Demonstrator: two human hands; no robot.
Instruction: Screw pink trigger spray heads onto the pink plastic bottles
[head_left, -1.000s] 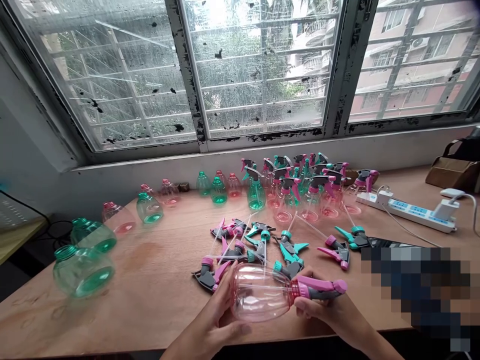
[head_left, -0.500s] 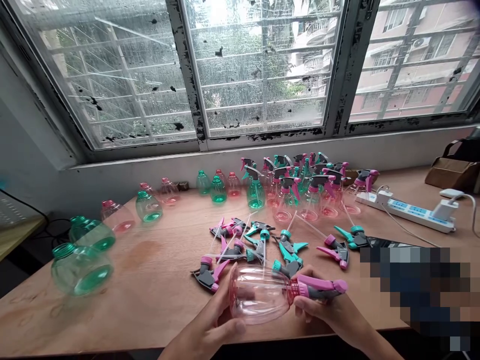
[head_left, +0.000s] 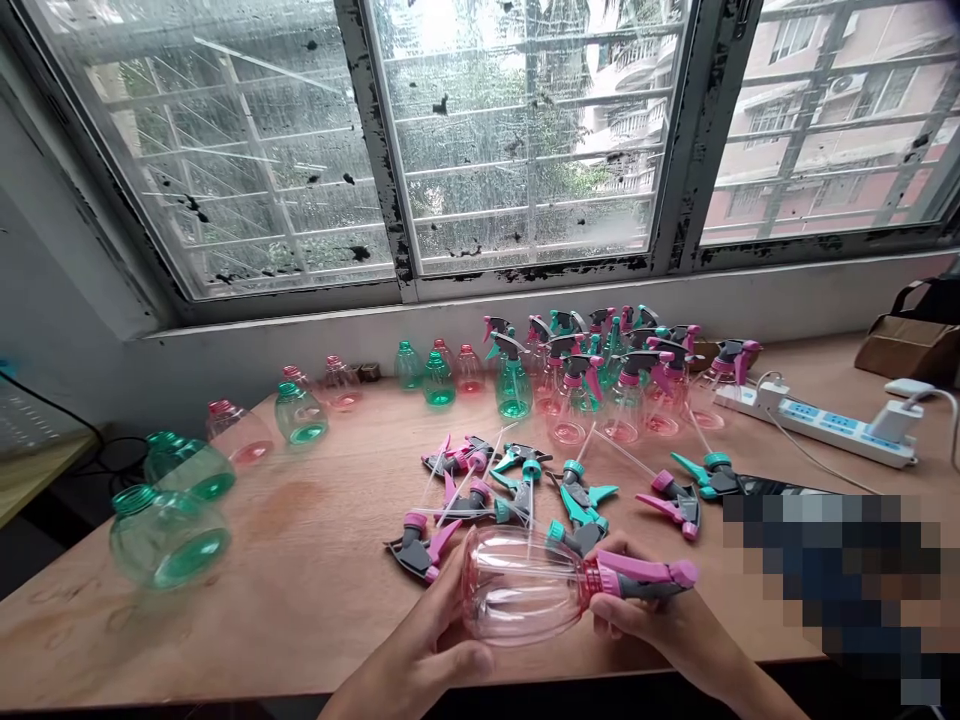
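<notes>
A clear pink spray bottle (head_left: 521,590) lies sideways between my hands near the table's front edge. Round its base is my left hand (head_left: 435,630), thumb below and fingers behind. My right hand (head_left: 645,610) grips the neck end, at the collar of the pink and grey spray head (head_left: 649,572), which sits on the bottle mouth. Just beyond the bottle, loose spray heads lie in a pile, among them a pink one (head_left: 420,550) and a teal one (head_left: 581,500), with thin white tubes. Parts of my fingers are hidden behind the bottle.
Headless bottles stand at left, such as a green one (head_left: 172,540) and a pink one (head_left: 238,432). Bottles with spray heads cluster at the back, including a green one (head_left: 514,385). A white power strip (head_left: 817,420) with cables lies right, a brown bag (head_left: 907,345) behind it.
The whole view has shifted very slightly. Both hands keep the same hold on the pink spray bottle, with no clear movement of it.
</notes>
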